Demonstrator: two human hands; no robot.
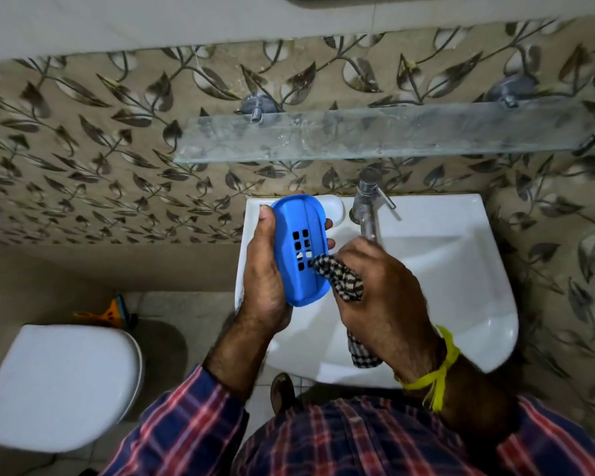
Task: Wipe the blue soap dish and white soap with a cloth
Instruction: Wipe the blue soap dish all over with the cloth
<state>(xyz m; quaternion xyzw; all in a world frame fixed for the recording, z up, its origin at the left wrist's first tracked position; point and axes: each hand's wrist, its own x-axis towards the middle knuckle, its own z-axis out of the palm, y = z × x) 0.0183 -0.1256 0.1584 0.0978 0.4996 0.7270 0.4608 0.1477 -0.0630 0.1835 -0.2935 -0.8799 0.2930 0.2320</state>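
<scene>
My left hand grips the blue soap dish by its edges and holds it tilted over the left rim of the sink. The dish is oval with a grid of square drain holes. My right hand is closed around a black-and-white checked cloth, whose bunched end presses against the dish's lower right side near the holes. A tail of the cloth hangs below my right wrist. A white rounded shape, possibly the soap, lies on the sink's back left corner behind the dish.
A white washbasin hangs on a leaf-patterned tiled wall with a chrome tap at its back. A glass shelf runs above it. A white toilet lid sits lower left, with an orange object on the floor behind it.
</scene>
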